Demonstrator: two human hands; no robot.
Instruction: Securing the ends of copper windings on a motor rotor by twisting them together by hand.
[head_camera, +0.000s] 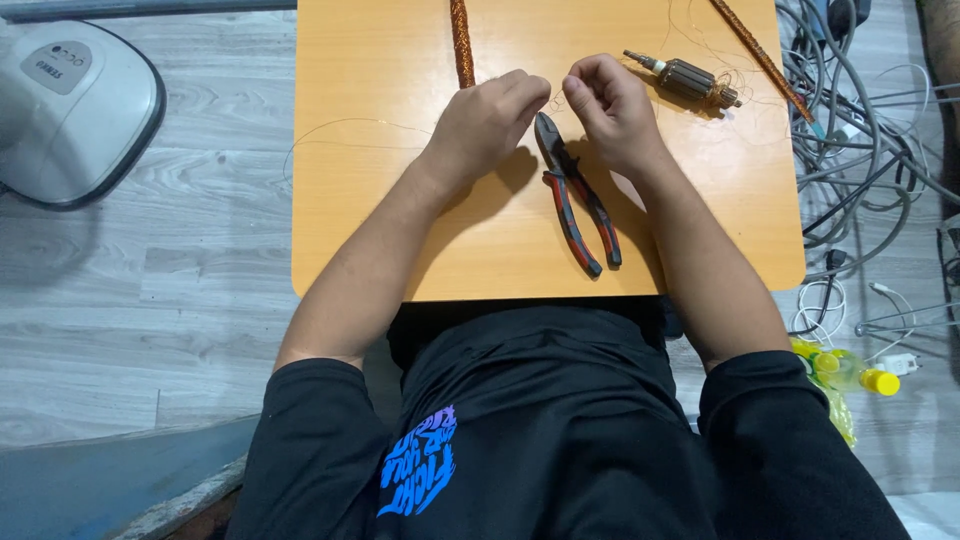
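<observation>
My left hand (490, 120) and my right hand (608, 105) hover close together over a small wooden table (380, 230), fingers pinched on a thin copper wire (556, 97) stretched between them. Red-and-black cutting pliers (577, 200) lie on the table just below the hands, jaws pointing up between them. A motor armature (685, 80) with copper windings rests to the right of my right hand. A twisted bundle of copper wire (461, 40) runs up the table beside my left hand. A second copper bundle (760, 55) lies diagonally at the far right.
Loose thin wire (340, 125) loops off the table's left edge. A grey-white appliance (70, 105) stands on the floor at left. Tangled grey cables (860, 150) lie on the floor at right, with a yellow-capped bottle (850, 372) below them.
</observation>
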